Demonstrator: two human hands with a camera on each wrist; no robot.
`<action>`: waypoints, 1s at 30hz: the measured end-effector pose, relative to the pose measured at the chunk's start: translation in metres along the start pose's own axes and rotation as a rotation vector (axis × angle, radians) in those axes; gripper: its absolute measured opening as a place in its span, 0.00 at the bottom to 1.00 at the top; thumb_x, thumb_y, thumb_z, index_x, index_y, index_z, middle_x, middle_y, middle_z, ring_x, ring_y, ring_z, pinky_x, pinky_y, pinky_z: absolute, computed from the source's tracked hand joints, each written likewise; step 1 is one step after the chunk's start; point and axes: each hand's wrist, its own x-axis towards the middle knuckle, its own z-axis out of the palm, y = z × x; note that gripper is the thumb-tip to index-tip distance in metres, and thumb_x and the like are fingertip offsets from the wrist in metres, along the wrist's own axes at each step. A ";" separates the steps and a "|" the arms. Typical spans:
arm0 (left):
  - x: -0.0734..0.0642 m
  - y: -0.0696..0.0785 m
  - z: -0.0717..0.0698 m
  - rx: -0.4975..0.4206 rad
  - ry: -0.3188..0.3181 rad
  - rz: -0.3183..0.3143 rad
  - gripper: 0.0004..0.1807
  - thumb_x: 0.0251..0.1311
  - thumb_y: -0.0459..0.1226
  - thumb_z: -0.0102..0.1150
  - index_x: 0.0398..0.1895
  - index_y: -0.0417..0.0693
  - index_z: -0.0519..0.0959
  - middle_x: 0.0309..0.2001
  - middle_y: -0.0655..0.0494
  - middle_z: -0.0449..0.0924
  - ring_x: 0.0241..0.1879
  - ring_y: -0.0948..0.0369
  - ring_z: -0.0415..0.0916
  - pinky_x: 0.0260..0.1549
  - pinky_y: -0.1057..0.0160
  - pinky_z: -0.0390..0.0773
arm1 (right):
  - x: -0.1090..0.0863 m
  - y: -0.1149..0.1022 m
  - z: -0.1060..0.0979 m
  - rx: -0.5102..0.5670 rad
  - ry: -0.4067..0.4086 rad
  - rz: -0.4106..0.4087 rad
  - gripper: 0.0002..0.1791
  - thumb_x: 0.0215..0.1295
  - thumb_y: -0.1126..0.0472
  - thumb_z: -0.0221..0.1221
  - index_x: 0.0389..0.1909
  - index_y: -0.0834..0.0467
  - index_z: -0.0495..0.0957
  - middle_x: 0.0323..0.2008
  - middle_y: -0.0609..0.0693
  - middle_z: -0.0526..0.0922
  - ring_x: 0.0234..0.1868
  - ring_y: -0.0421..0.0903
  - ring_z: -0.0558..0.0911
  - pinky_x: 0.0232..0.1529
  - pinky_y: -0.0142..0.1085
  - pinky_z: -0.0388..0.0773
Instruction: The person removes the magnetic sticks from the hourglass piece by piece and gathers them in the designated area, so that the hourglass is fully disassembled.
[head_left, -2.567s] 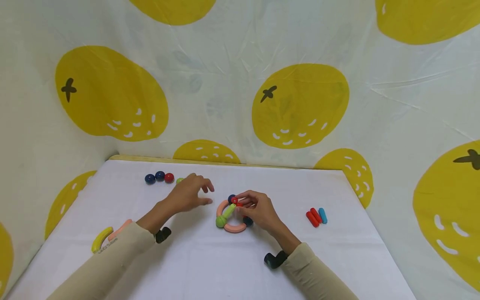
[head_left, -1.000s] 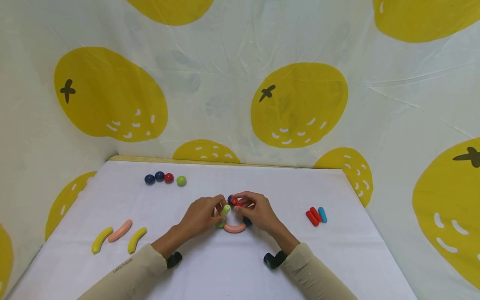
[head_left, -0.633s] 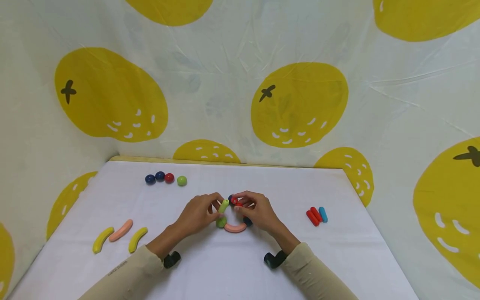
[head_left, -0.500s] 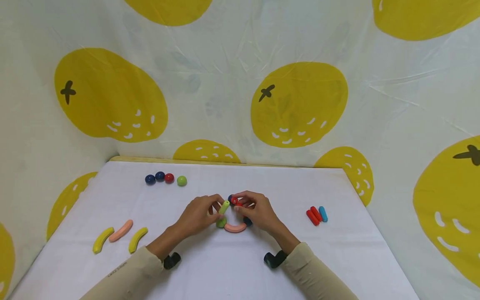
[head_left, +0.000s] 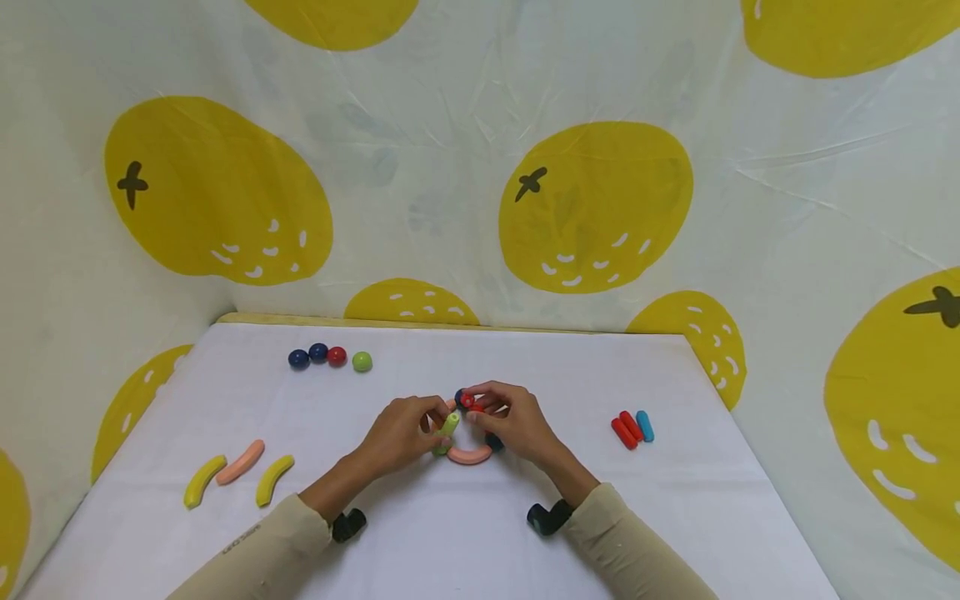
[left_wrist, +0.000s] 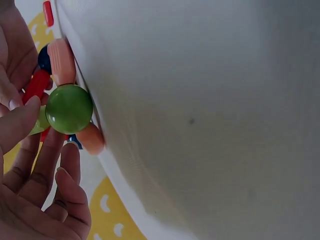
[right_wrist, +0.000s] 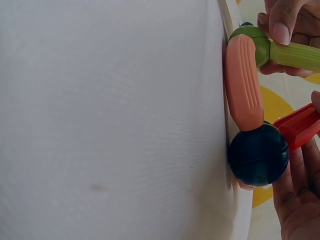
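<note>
My left hand (head_left: 399, 432) pinches a light green rod (right_wrist: 297, 56) between thumb and fingers. This rod slants up from a green ball (left_wrist: 69, 109), low in a ring on the table. Curved pink rods (right_wrist: 243, 82) and dark blue balls (right_wrist: 258, 155) make up the rest of the ring. On its right side my right hand (head_left: 519, 423) grips red rods (right_wrist: 300, 125), one joined to the near dark blue ball. Another red rod end (head_left: 467, 401) shows by the far dark blue ball (head_left: 461, 397). My fingers partly hide the ring.
Loose balls sit at the back left: two dark blue, one red (head_left: 337, 357) and one green (head_left: 362, 362). Two yellow curved rods (head_left: 204, 482) and a pink one (head_left: 241, 462) lie left. Two red rods (head_left: 624, 433) and a blue one (head_left: 645, 426) lie right.
My left hand has come from the back left to the light green rod and taken hold of it. Since half a second ago the rod's top has dipped slightly. My right hand stays put.
</note>
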 end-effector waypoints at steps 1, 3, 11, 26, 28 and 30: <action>0.000 0.000 0.000 -0.002 -0.004 -0.002 0.14 0.56 0.38 0.81 0.42 0.59 0.85 0.36 0.67 0.85 0.35 0.64 0.78 0.35 0.66 0.74 | 0.000 0.000 0.000 -0.004 0.005 0.001 0.20 0.67 0.63 0.72 0.59 0.53 0.86 0.43 0.51 0.92 0.43 0.45 0.88 0.48 0.37 0.86; 0.001 0.001 0.000 -0.006 -0.013 -0.005 0.15 0.56 0.38 0.81 0.44 0.59 0.84 0.37 0.67 0.85 0.36 0.64 0.78 0.35 0.66 0.75 | -0.001 0.001 -0.001 -0.005 0.016 0.005 0.21 0.65 0.65 0.73 0.59 0.53 0.86 0.43 0.51 0.91 0.43 0.44 0.88 0.47 0.36 0.86; 0.002 0.000 0.001 -0.020 -0.049 -0.003 0.16 0.56 0.37 0.81 0.45 0.56 0.84 0.40 0.65 0.86 0.40 0.63 0.80 0.39 0.66 0.78 | -0.012 0.004 -0.007 -0.135 0.042 0.104 0.15 0.57 0.64 0.78 0.43 0.50 0.87 0.35 0.45 0.88 0.35 0.41 0.82 0.36 0.30 0.80; 0.005 -0.002 0.002 -0.027 -0.086 -0.035 0.15 0.56 0.36 0.81 0.43 0.56 0.85 0.38 0.66 0.85 0.39 0.62 0.78 0.38 0.66 0.77 | -0.019 0.003 -0.011 -0.344 0.103 0.039 0.13 0.60 0.59 0.77 0.42 0.49 0.85 0.34 0.42 0.86 0.37 0.40 0.80 0.38 0.32 0.80; 0.005 -0.001 0.002 -0.030 -0.087 -0.039 0.15 0.56 0.35 0.81 0.43 0.56 0.85 0.38 0.66 0.85 0.39 0.62 0.78 0.39 0.66 0.77 | -0.021 0.003 -0.016 -0.350 0.142 0.057 0.13 0.59 0.57 0.78 0.43 0.49 0.86 0.36 0.41 0.86 0.39 0.42 0.81 0.39 0.32 0.81; 0.004 -0.001 0.002 -0.030 -0.086 -0.039 0.16 0.56 0.35 0.81 0.44 0.56 0.84 0.38 0.66 0.85 0.39 0.62 0.79 0.39 0.66 0.77 | -0.025 0.004 -0.023 -0.358 0.175 0.081 0.14 0.59 0.57 0.79 0.43 0.49 0.87 0.37 0.42 0.86 0.40 0.43 0.82 0.40 0.33 0.82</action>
